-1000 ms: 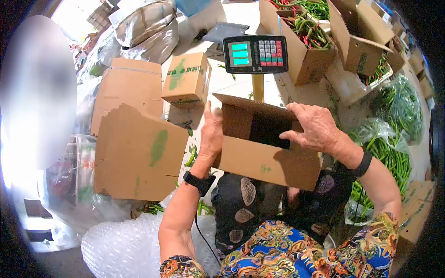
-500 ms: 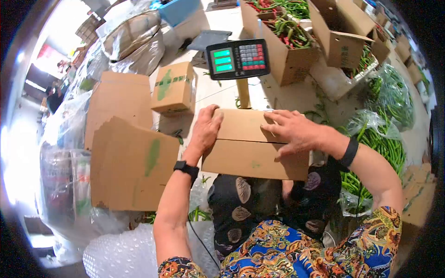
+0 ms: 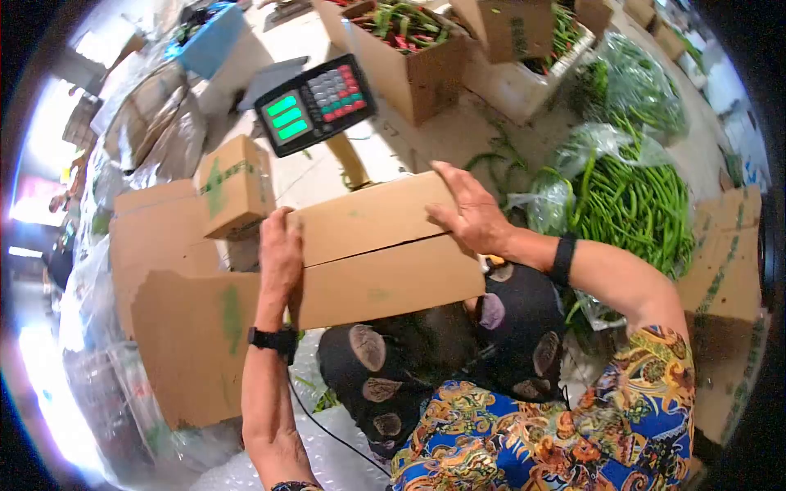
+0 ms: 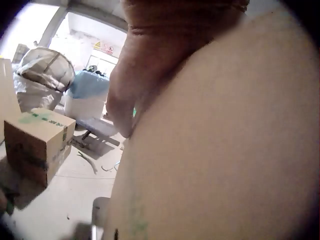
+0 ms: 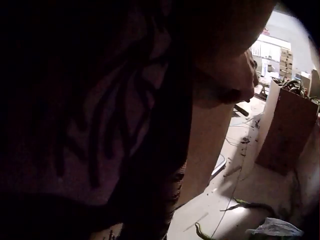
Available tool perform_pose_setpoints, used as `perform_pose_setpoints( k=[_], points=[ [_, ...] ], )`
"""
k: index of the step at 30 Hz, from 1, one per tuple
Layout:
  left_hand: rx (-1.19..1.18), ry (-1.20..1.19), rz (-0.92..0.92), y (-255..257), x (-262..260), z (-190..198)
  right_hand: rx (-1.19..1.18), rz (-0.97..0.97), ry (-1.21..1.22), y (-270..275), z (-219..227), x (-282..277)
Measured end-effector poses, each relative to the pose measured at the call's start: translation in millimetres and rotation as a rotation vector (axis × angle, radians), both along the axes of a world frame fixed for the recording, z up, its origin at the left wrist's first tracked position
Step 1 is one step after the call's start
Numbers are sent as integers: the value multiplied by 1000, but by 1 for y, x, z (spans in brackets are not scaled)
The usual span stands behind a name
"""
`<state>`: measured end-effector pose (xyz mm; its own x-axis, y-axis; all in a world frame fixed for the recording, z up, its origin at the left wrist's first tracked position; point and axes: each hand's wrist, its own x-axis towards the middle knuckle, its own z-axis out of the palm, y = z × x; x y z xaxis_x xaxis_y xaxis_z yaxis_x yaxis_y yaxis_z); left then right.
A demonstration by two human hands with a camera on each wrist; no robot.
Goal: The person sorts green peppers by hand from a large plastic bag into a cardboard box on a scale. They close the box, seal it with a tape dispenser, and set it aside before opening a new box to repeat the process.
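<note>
A cardboard box [image 3: 385, 282] is held over the person's lap, its two top flaps folded down with a thin dark seam between them. The left hand [image 3: 281, 250] presses flat along the box's left side, and in the left wrist view that hand [image 4: 150, 65] lies against the cardboard [image 4: 225, 140]. At the right end, the right hand [image 3: 475, 214] grips the upper corner, thumb on the top flap and fingers over the far edge. Part of the right hand [image 5: 232, 82] shows at the box's edge in the right wrist view. The box's inside is hidden.
Beyond the box stands a scale display [image 3: 315, 104] on a post. A small closed carton [image 3: 235, 186] and flattened cardboard [image 3: 192, 344] lie left. Bags of green peppers [image 3: 634, 209] are at the right, a box of peppers [image 3: 417, 69] at the back, bubble wrap [image 3: 327, 450] below.
The box's open top has been closed by its flaps. The right hand has moved from on top of the flaps to the right end. The head view has turned right.
</note>
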<state>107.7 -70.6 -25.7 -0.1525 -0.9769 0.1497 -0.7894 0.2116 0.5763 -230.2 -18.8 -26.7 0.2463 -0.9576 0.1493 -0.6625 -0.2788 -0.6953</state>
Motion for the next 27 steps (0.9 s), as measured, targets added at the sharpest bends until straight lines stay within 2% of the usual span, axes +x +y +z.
perform_pose_setpoints(
  k=[2,3,4,5,6,7,9,10,11,12,13,14,15,16,17,19,20,21,22,23,24,26,27],
  points=[
    [-21,-11,-40,-3,2,-1,-221,-2,171,-3,-13,-4],
    [11,41,-41,-3,1,0,-189,-43,186,-7,-14,-10],
    [-99,-87,-162,-7,16,-16,51,14,-80,-14,-16,-19],
    [-170,-201,-241,-6,23,-15,276,68,-361,-12,-17,-32],
    [64,45,-64,-1,12,-3,438,-66,-521,-1,-6,-48],
    [-52,-200,-191,-2,20,-5,599,-197,-687,11,1,-63],
    [132,72,-84,0,14,5,754,-172,-715,45,-29,-113],
    [142,66,-103,2,17,4,792,-139,-676,69,-57,-139],
    [18,-115,-182,2,21,3,875,-169,-678,96,-90,-158],
    [-108,-294,-262,0,21,3,875,-198,-388,123,-118,-174],
    [-101,-298,-280,0,15,4,986,-248,-435,155,-134,-182],
    [37,-116,-143,0,9,7,984,-325,-327,177,-144,-181],
    [171,64,0,1,4,10,730,-385,-53,203,-156,-176],
    [198,81,56,1,1,11,687,-394,42,221,-166,-166],
    [198,75,55,1,3,10,641,-399,139,234,-175,-157],
    [-47,-174,-200,-1,9,7,553,-441,-11,232,-182,-134],
    [-47,-178,-198,-2,8,7,503,-449,-28,223,-182,-124],
    [76,-67,-85,-2,5,10,503,-445,-33,207,-185,-116],
    [194,43,32,-2,2,12,403,-457,39,187,-190,-114],
    [189,38,38,0,1,13,300,-465,109,172,-194,-115],
    [138,-26,-8,2,0,14,295,-459,105,169,-213,-119],
    [82,-89,-45,5,-3,14,162,-331,597,168,-265,-131],
    [97,-70,-35,6,-4,15,153,-324,596,158,-265,-132]
  ],
)
